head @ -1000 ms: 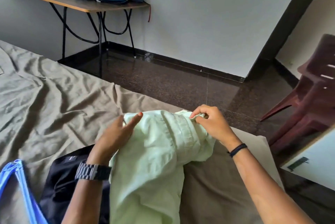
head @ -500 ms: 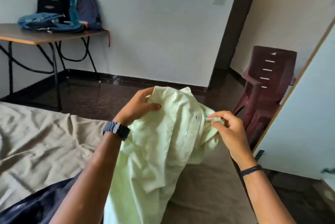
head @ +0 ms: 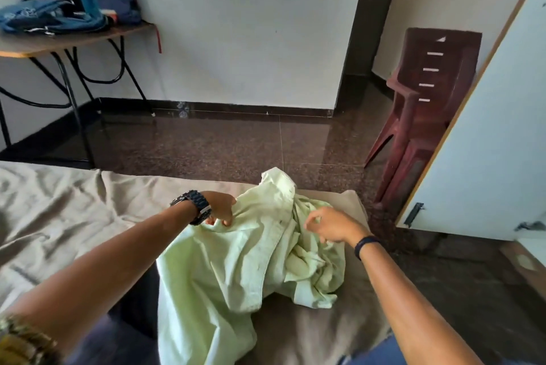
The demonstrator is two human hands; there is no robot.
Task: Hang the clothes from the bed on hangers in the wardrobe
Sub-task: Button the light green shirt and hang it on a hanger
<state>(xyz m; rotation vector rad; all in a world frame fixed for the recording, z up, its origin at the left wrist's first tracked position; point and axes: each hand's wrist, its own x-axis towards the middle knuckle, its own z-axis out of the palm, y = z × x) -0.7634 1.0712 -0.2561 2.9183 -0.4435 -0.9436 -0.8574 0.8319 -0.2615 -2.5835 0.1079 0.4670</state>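
A pale green shirt (head: pixel 236 270) lies crumpled on the bed (head: pixel 59 217), its collar end lifted toward the far edge. My left hand (head: pixel 220 208), with a dark watch on the wrist, grips the shirt's fabric near the collar. Just to the right, my right hand (head: pixel 331 226) hovers over the bunched part of the shirt with loosely curled fingers holding nothing. A dark garment (head: pixel 133 299) lies partly under the shirt and my left arm. No hanger is in view.
A white wardrobe door (head: pixel 487 143) stands open at the right, with stacked maroon plastic chairs (head: pixel 425 116) beside it. A desk (head: pixel 59 42) with backpacks stands at the far left. Dark polished floor (head: pixel 221 143) lies between the bed and the wall.
The shirt has been lowered from in front of me back down onto the bed. My right hand let go of its edge; my left hand still holds the collar area.
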